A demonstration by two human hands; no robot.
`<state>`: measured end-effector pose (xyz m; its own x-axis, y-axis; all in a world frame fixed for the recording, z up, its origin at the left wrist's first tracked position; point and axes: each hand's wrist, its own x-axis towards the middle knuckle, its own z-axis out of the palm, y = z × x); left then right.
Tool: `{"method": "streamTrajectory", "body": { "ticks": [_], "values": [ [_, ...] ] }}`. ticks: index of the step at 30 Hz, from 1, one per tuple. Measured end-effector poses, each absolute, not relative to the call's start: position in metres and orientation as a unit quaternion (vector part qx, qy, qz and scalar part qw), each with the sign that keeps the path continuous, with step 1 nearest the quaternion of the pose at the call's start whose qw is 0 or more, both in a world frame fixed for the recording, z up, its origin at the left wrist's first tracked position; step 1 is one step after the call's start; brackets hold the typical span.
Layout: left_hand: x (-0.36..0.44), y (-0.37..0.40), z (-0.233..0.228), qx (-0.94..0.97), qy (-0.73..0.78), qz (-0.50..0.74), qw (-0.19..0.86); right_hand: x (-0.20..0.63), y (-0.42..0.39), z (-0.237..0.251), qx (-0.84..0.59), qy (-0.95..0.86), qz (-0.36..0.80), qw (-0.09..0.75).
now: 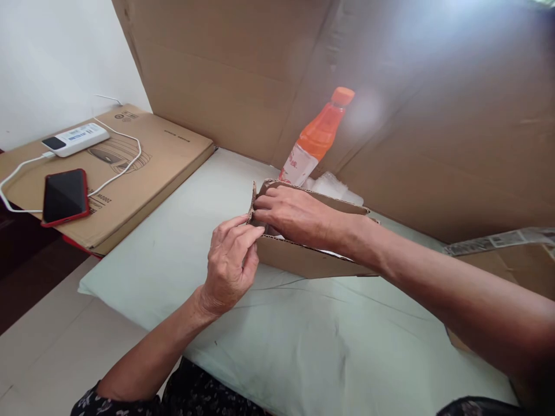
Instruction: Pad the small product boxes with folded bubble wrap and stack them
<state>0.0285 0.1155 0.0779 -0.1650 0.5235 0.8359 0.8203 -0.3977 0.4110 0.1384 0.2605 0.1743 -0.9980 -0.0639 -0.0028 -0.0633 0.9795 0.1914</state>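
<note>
A small open-topped cardboard box (pixel 314 259) stands on the pale green cloth in front of me, something white showing inside it. My left hand (pixel 233 257) is closed on the box's left end, its fingertips at the corner edge. From the right, my right hand (pixel 299 212) reaches over the opening, with curled fingers gripping the inner side of the same end wall. Its fingertips are partly hidden by the raised flap. Just behind the box leans a bottle of orange drink (pixel 318 133) with an orange cap, beside some clear plastic (pixel 333 188).
To the left, a flat carton (pixel 169 156) bears a white power bank (pixel 82 138) cabled to a phone (pixel 65 196) in a red case. Tall cardboard panels (pixel 225 69) close off the back. Another taped carton (pixel 511 260) stands at the right. Pale green cloth (pixel 303 335) covers the work surface.
</note>
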Motion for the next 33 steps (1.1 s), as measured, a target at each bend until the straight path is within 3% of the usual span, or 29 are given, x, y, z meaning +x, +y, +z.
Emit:
{"method": "streamTrajectory", "body": {
  "ticks": [4,8,13,17,18,21,25,29,33],
  "values": [
    [0.028,0.115,0.077,-0.631,-0.529,-0.552,0.132,0.149,0.265,0.169,-0.008,-1.000,0.014,0.021],
    [0.029,0.110,0.076,-0.624,-0.520,-0.570,0.128,0.170,0.253,0.187,-0.057,-0.994,0.037,0.086],
    [0.024,0.097,0.056,-0.579,-0.553,-0.599,0.031,0.253,0.210,0.202,-0.221,-0.919,0.003,0.327],
    [0.016,0.086,0.031,-0.514,-0.587,-0.612,-0.130,0.323,0.171,0.148,-0.443,-0.733,0.055,0.514],
    [0.015,0.085,0.026,-0.504,-0.591,-0.609,-0.165,0.331,0.164,0.128,-0.489,-0.702,0.084,0.511],
    [0.015,0.089,0.021,-0.485,-0.587,-0.599,-0.247,0.327,0.157,0.074,-0.541,-0.716,0.207,0.389],
    [0.030,0.116,0.032,-0.461,-0.579,-0.600,-0.304,0.294,0.171,0.051,-0.522,-0.724,0.308,0.330],
    [0.064,0.133,0.043,-0.482,-0.564,-0.599,-0.301,0.309,0.160,0.058,-0.564,-0.687,0.296,0.349],
    [0.104,0.104,0.039,-0.536,-0.532,-0.549,-0.359,0.371,0.095,0.048,-0.629,-0.662,0.210,0.351]
  ]
}}
